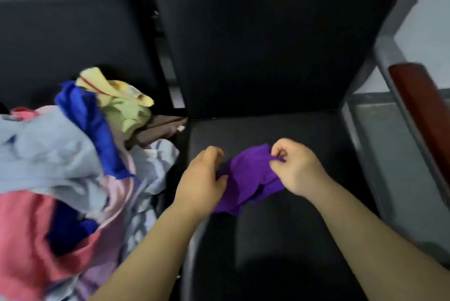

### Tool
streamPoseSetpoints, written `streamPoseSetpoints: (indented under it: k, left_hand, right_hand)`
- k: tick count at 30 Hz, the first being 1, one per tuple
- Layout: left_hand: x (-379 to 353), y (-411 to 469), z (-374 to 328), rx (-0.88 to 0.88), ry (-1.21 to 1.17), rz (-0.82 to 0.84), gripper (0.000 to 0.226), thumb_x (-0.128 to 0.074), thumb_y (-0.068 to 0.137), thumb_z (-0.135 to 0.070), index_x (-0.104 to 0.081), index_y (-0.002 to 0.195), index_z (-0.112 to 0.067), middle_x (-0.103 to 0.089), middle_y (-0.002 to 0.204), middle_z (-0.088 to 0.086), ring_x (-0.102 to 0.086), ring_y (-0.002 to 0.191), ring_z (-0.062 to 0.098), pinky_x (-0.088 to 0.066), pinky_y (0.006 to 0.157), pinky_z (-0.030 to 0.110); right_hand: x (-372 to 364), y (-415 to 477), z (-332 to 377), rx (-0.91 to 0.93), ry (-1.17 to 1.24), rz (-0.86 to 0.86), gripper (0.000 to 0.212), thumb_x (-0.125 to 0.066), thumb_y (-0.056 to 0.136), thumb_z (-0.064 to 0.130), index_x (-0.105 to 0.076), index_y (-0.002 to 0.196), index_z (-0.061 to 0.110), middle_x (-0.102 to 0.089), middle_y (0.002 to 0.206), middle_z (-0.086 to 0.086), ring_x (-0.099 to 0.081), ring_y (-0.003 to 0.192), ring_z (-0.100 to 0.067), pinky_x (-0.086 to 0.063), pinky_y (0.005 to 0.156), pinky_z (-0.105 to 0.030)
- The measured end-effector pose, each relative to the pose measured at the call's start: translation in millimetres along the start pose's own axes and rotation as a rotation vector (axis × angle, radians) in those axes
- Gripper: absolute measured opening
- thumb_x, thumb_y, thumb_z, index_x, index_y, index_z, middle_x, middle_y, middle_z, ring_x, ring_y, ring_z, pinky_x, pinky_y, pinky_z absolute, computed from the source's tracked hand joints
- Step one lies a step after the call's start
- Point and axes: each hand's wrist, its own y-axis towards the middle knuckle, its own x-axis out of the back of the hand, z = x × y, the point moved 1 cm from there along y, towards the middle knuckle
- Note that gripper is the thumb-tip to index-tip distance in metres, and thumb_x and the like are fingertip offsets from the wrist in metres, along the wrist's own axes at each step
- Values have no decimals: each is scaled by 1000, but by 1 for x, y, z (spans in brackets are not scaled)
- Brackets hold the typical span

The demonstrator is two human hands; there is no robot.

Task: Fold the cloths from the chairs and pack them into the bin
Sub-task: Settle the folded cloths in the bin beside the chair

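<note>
Above 1 of 2 black chairs (267, 239), 1 purple cloth (250, 176) is being pinched at lower centre by left hand (202, 178) and right hand (297, 169), beside 1 cloth heap (60, 166).

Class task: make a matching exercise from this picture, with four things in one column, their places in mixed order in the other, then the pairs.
1 purple cloth
2 yellow-green cloth
3 pink cloth
4 wooden armrest

A near end of the pile, bottom left
B far right
C far end of the pile
D held by left hand and right hand

Pairs: 1-D, 2-C, 3-A, 4-B
</note>
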Motion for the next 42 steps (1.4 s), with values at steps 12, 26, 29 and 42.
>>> streamPoseSetpoints:
  k: [12, 26, 29, 42]
  left_hand:
    - [-108, 52, 65, -372, 75, -246, 15, -54, 94, -44, -62, 92, -32, -61, 85, -14, -58, 83, 9, -50, 74, 36]
    - [-83, 18, 58, -222, 136, -227, 20, -73, 86, -34, -57, 75, -34, -55, 87, -12, -55, 84, 6, -45, 79, 32]
    - [-61, 1, 45, -270, -21, -307, 23, -68, 92, -24, -55, 75, -31, -58, 75, -11, -55, 71, 3, -41, 69, 29]
    - [15, -63, 31, -203, 181, -18, 20, -88, 74, -26, -68, 76, -24, -67, 65, -11, -60, 61, 5, -47, 60, 25]
  right_hand:
    - [-88, 55, -94, 365, -233, -310, 24, -61, 98, 45, -69, 103, 23, -60, 103, 9, -59, 91, -16, -53, 78, -40]
    - [-48, 9, -67, 445, 101, -413, 12, -75, 91, 29, -68, 82, 32, -64, 87, 13, -60, 82, 1, -41, 70, -16]
    - [-25, -22, -59, 403, 133, -394, 13, -79, 87, 27, -70, 78, 29, -67, 70, 19, -60, 65, 2, -42, 63, -22]
    - [-13, -81, -61, 85, 908, -146, 7, -60, 104, 9, -65, 103, 13, -75, 91, -8, -77, 81, -22, -62, 72, -35]
